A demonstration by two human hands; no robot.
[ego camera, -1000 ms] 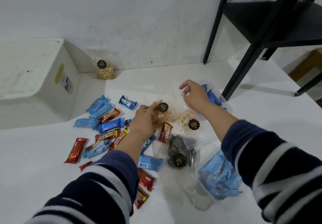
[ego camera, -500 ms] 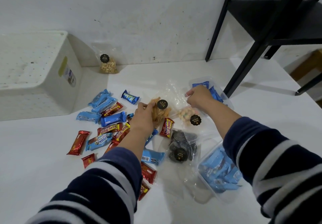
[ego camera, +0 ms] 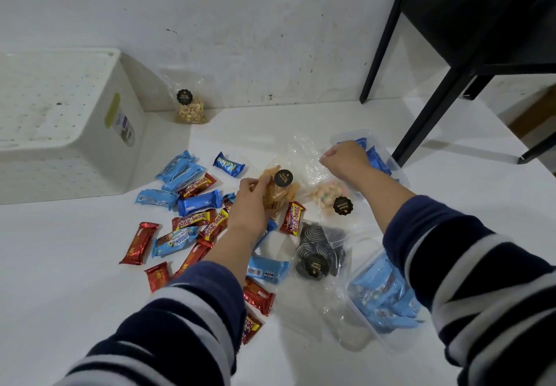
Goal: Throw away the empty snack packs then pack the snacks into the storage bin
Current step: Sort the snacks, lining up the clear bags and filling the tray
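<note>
The left hand [ego camera: 251, 205] grips a clear bag of orange snack sticks [ego camera: 278, 194] near the middle of the white surface [ego camera: 66, 295], its fingers curled round the bag's left side. The right hand [ego camera: 346, 160] pinches crumpled clear plastic wrap [ego camera: 307, 157] just to the right, fingers closed tight on the film. Between the two arms lie a bag of pastel biscuits [ego camera: 326, 194] and, nearer, a bag of dark swirl cookies [ego camera: 319, 250]. Red and blue wrapped snack bars [ego camera: 195, 202] are scattered on the left – some under the left forearm. The white perforated storage bin [ego camera: 60, 127] stands at the far left against the wall, with a bag of cashews [ego camera: 190, 109] just beside it. A clear tub of blue packets [ego camera: 382, 304] sits near right – another one lies beyond the right hand
</note>
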